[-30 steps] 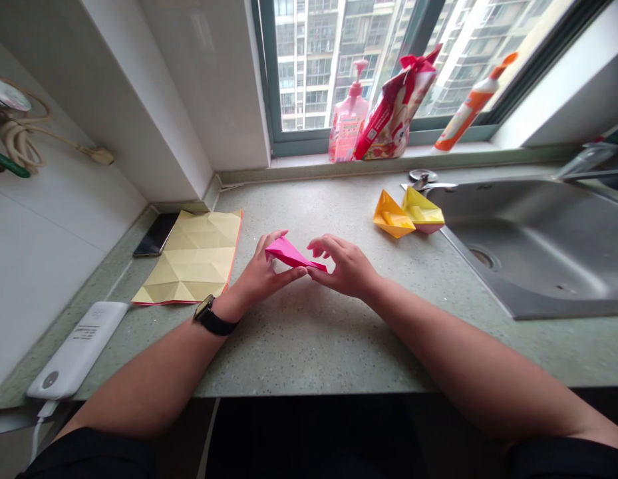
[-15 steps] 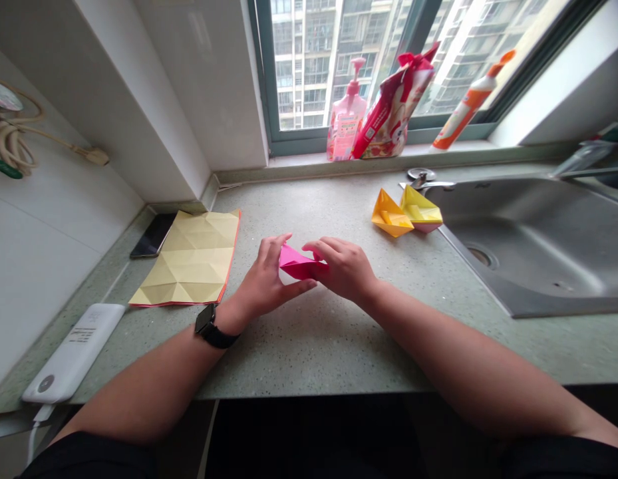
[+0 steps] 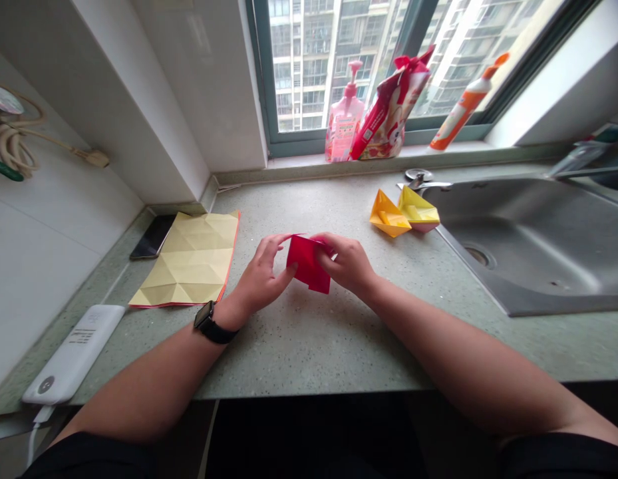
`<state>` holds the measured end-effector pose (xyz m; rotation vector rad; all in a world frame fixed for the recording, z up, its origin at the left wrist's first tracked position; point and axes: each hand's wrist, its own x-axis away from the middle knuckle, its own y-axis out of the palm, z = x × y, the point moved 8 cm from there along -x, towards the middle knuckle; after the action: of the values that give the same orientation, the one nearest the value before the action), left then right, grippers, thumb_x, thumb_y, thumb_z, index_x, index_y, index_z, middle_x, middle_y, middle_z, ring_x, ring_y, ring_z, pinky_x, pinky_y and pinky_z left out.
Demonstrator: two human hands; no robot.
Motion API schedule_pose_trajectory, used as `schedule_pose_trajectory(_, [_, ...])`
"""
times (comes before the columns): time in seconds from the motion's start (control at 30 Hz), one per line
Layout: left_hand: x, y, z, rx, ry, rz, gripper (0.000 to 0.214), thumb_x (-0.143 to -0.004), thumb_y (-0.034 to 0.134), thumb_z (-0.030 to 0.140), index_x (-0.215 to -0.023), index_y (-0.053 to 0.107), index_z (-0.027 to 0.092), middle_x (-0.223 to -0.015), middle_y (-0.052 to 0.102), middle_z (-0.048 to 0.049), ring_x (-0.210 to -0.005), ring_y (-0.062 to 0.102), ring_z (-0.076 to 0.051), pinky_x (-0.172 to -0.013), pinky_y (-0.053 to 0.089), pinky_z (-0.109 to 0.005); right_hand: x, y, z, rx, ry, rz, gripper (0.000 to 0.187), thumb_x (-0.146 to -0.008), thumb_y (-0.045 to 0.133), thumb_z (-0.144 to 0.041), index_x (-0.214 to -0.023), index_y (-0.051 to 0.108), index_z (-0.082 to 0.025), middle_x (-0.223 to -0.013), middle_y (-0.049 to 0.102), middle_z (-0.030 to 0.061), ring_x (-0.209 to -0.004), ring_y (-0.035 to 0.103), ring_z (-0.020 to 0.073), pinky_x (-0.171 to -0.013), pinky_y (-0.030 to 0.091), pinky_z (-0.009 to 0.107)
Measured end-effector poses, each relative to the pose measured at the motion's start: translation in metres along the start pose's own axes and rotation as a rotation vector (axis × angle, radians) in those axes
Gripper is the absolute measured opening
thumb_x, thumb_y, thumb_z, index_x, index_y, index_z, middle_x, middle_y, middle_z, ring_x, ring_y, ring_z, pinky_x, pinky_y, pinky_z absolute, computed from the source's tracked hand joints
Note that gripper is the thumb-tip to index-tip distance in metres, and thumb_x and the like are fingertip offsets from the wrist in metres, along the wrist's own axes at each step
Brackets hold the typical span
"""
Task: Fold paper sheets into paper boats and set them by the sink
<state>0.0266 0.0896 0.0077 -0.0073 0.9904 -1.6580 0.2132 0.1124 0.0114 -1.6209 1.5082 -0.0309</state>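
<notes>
A folded piece of bright pink-red paper [image 3: 307,261] is held over the counter, a broad flat face turned toward me. My left hand [image 3: 265,273] grips its left edge between the thumb in front and the fingers at the top. On the other side, my right hand [image 3: 347,263] pinches the upper right part, thumb across the front face; its fingertips behind the paper are partly hidden. Beyond my right hand stand an orange folded paper boat [image 3: 390,214] and a yellow one [image 3: 419,207], side by side near the sink.
Creased yellow paper sheets [image 3: 186,259] lie left, partly over a phone [image 3: 153,237]. A white power bank [image 3: 74,352] with a cable sits front left. The steel sink [image 3: 548,239] is right. A pink pump bottle [image 3: 344,120], red bag [image 3: 391,110] and orange-white bottle [image 3: 461,110] line the sill.
The pink paper has been turned, from a narrow folded side to a broad flat face toward me. My left thumb has moved up onto its left edge; both hands keep hold.
</notes>
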Motion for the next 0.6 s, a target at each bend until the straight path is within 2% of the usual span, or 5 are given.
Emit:
schedule_pose_trajectory(0.13, [-0.005,-0.005,-0.007,-0.063,-0.006,0.012,0.036,-0.106,0.064,0.031,-0.141,0.064,0.023,-0.134,0.064,-0.0123,-0.116,0.068,-0.023,-0.105,0.061,-0.044,-0.003,0.002,0.015,-0.056,0.094,-0.003,0.028,-0.089,0.06,-0.017,-0.108,0.079,-0.026,-0.087,0.083,0.0,-0.071,0.07,0.0168,-0.069,0.053,0.029])
schedule_pose_trajectory(0.27, [-0.008,-0.008,-0.008,-0.146,-0.021,-0.025,0.03,-0.104,0.061,0.021,-0.133,0.07,0.022,-0.114,0.073,-0.0073,-0.095,0.071,-0.02,-0.093,0.062,-0.039,-0.004,0.005,0.028,-0.022,0.158,-0.047,0.034,-0.089,0.063,-0.016,-0.117,0.079,-0.026,-0.086,0.082,0.0006,-0.07,0.07,0.0175,-0.069,0.053,0.03])
schedule_pose_trajectory(0.37, [-0.008,-0.007,-0.009,-0.194,-0.014,-0.058,0.028,-0.101,0.06,0.016,-0.126,0.072,0.021,-0.109,0.078,-0.0061,-0.092,0.073,-0.021,-0.09,0.062,-0.038,-0.005,0.006,0.032,0.035,0.14,-0.082,0.034,-0.089,0.064,-0.015,-0.117,0.079,-0.025,-0.097,0.081,0.0038,-0.077,0.072,0.0192,-0.075,0.055,0.033])
schedule_pose_trajectory(0.5, [-0.008,-0.008,-0.014,-0.285,-0.009,-0.084,0.03,-0.099,0.06,0.012,-0.124,0.074,0.021,-0.109,0.08,-0.006,-0.092,0.074,-0.021,-0.091,0.061,-0.038,-0.006,0.004,0.03,0.084,0.044,-0.073,0.031,-0.089,0.067,-0.016,-0.116,0.08,-0.026,-0.113,0.076,0.0084,-0.091,0.072,0.0228,-0.081,0.059,0.037])
schedule_pose_trajectory(0.6, [-0.009,-0.01,-0.017,-0.34,0.001,-0.08,0.03,-0.098,0.062,0.013,-0.123,0.076,0.021,-0.11,0.078,-0.0069,-0.099,0.073,-0.023,-0.092,0.061,-0.039,-0.006,0.007,0.027,0.079,-0.03,-0.093,0.037,-0.087,0.068,-0.012,-0.119,0.079,-0.028,-0.114,0.074,0.008,-0.101,0.071,0.0254,-0.088,0.06,0.04])
